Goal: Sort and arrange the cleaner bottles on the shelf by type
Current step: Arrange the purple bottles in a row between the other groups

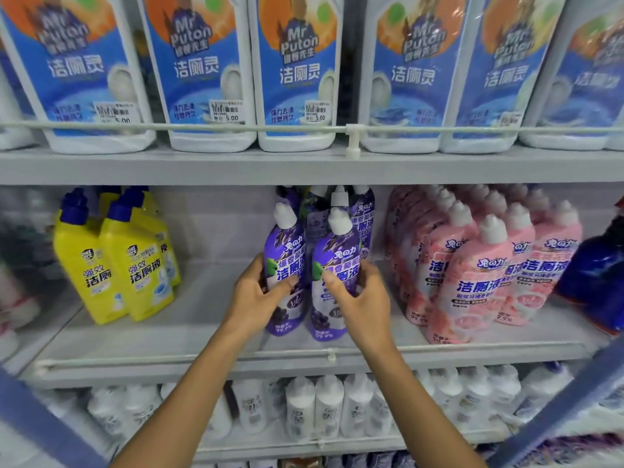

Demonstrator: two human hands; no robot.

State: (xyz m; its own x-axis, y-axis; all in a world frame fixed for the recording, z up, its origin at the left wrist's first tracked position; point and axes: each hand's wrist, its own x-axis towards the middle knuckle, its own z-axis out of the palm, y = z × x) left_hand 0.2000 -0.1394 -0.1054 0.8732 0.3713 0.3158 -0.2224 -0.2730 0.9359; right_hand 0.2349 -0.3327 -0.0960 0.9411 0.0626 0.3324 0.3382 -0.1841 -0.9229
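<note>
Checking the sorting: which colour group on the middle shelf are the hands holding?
The purple bottles, standing between the yellow bottles and pink bottles; left hand and right hand each grip one.

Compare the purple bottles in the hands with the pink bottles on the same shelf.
Colour: the purple bottles have violet labels; the pink bottles have pale pink ones. Handling: the left hand and right hand each grip a front purple bottle; nothing touches the pink bottles. Number: the purple bottles form a small cluster; the pink bottles fill several rows. Both have white caps and the same tapered shape.
</note>
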